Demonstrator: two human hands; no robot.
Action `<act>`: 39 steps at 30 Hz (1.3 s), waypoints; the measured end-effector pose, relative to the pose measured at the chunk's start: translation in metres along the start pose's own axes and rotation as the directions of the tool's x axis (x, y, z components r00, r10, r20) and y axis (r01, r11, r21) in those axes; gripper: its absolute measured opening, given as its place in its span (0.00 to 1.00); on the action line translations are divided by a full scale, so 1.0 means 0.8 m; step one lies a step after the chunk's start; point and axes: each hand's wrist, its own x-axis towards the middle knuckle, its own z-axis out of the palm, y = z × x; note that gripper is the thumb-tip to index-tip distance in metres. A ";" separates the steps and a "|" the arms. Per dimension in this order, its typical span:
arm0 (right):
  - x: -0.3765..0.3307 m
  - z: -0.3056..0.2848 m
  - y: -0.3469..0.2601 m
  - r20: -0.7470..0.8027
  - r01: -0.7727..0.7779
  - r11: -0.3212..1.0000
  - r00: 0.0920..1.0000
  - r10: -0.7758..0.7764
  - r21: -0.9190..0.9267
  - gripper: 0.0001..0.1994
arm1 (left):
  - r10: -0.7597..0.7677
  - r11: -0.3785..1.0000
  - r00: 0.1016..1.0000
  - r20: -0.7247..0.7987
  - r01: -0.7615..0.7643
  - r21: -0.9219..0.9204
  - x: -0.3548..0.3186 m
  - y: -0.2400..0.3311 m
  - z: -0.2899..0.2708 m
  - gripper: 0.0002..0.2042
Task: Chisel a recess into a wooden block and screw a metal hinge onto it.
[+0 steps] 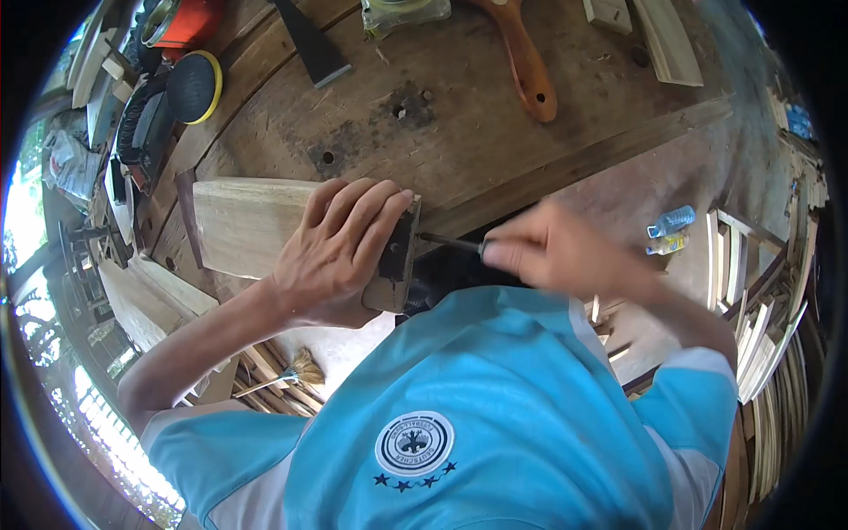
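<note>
A pale wooden board (252,216) lies along the near edge of the workbench. My left hand (344,234) is closed over its right end, fingers bent across the top. Just beyond those fingertips, a dark-stained wooden piece (402,252) stands at the bench edge. Between the fingers of my right hand (552,252), slightly blurred, is a thin tool with a slim metal shaft (450,241). The shaft points left, its tip close to the dark-stained piece; whether they touch I cannot tell. The grip of the tool is mostly hidden in my fingers.
On the workbench (477,163) are a wooden-handled brush (521,57), a flat dark blade (309,44) and curved wood pieces (667,44). A round sanding pad (194,87) sits at left. Plastic bottles (671,223) and stacked wood strips (768,353) are on the right; a broom (303,368) lies below.
</note>
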 end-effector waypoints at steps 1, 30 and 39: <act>0.013 -0.031 -0.029 0.291 -0.529 0.813 0.839 0.459 0.243 0.14 | 0.006 1.000 1.000 0.009 -0.006 -0.002 -0.001 -0.001 0.004 0.42; -0.018 0.018 -0.002 -0.012 0.209 0.382 0.865 -0.502 -0.900 0.18 | 0.050 0.999 0.993 0.103 -0.049 -0.014 0.006 -0.019 -0.001 0.45; 0.014 -0.006 0.002 -0.073 -0.002 1.000 0.997 0.002 0.003 0.16 | 0.011 1.000 1.000 0.014 -0.011 -0.003 0.017 -0.013 -0.009 0.42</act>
